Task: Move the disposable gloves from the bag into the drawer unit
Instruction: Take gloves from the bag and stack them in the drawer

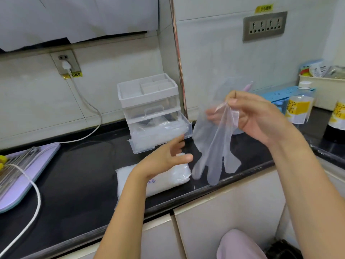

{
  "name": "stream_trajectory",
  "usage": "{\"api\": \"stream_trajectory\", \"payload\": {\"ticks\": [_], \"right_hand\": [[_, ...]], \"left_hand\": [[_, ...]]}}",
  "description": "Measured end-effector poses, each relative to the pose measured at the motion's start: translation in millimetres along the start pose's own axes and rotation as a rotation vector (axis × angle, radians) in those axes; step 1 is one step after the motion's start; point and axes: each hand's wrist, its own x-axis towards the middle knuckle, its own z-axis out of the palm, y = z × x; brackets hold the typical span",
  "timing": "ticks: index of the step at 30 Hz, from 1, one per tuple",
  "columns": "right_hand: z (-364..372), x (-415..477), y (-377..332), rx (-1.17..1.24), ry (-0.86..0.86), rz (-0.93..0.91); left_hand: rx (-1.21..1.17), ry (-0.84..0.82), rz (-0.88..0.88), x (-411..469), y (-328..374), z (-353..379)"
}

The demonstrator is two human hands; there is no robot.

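The right grip (pixel 257 118) pinches the cuff of a glove (pixel 211 146), which hangs limp just right of the drawer unit (pixel 149 101). It looks thin, light and clingy, so probably best held bunched at the cuff. The left grip (pixel 168 156) hovers released before the unit.

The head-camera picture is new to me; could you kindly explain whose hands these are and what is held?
No machine here: a person wears a camera on the head, looking down at their own hands. The right hand pinches a clear disposable glove by its cuff. The left hand is open above the bag of gloves on the black counter. Behind stands the clear drawer unit, its bottom drawer pulled out, seemingly holding gloves.
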Motion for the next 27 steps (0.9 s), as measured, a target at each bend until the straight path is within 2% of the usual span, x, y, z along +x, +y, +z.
{"api": "stream_trajectory", "payload": {"ticks": [3, 6, 10, 12, 15, 20, 24, 27], "right_hand": [[8, 6, -11, -0.160, -0.214, 0.064], [11, 12, -14, -0.287, -0.280, 0.089], [-8, 20, -15, -0.452, -0.236, 0.213], [-24, 25, -20, -0.668, -0.300, 0.345], [-26, 40, -27, -0.942, -0.384, 0.453], [17, 75, -14, -1.238, -0.441, 0.421], [31, 97, -6, -1.268, -0.489, 0.398], [29, 115, -2, -1.289, -0.477, 0.398]], "left_hand": [[-0.117, -0.043, 0.231, 2, 21, 7], [-0.149, -0.033, 0.279, 2, 32, 11], [-0.230, 0.095, 0.197, 2, 34, 13], [-0.189, 0.154, 0.135, 2, 32, 7], [-0.122, 0.139, 0.090, 2, 36, -3], [0.097, 0.084, 0.083, 9, 45, -19], [0.152, 0.044, 0.069, 11, 44, -34], [0.195, -0.033, -0.029, 6, 36, -45]]}}
